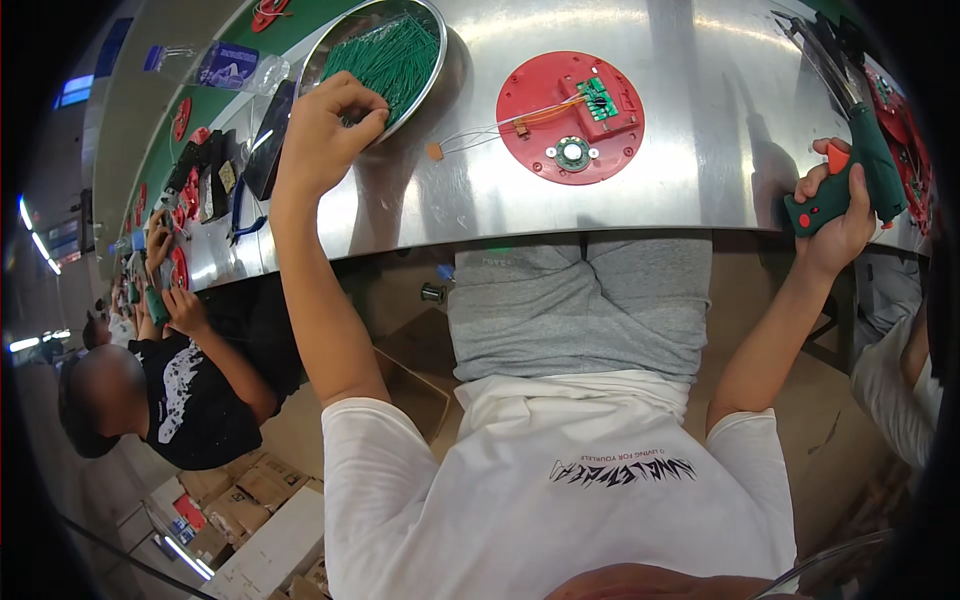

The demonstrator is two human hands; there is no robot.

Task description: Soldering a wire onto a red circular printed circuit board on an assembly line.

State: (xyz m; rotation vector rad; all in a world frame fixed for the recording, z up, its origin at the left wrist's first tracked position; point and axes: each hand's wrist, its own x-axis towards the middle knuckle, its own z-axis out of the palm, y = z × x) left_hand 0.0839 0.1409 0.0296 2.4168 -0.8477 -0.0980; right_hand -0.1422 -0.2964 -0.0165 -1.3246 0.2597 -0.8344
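My left hand [340, 125] is over the near rim of a round metal bowl [441, 62]. Its fingers are curled, thumb against forefinger, and whatever they may hold is too small to see. Inside the bowl lies a heap of thin green wire-like strands [390, 60]. At the right, my right hand [840, 215] is wrapped round the handle of a green pistol-grip power tool [875, 165] with a red trigger. Between my hands rests a round red plastic disc [530, 90] carrying a green circuit board [597, 98], a round white-rimmed part [572, 153] and thin wires running left to a small brown piece [434, 151].
Left of the bowl are a clear plastic bottle [225, 65], a dark flat device [268, 145] and blue-handled pliers [240, 222]. A co-worker [215, 370] sits at the left. More red parts [905, 130] lie at the far right. Cardboard boxes [245, 495] stand behind.
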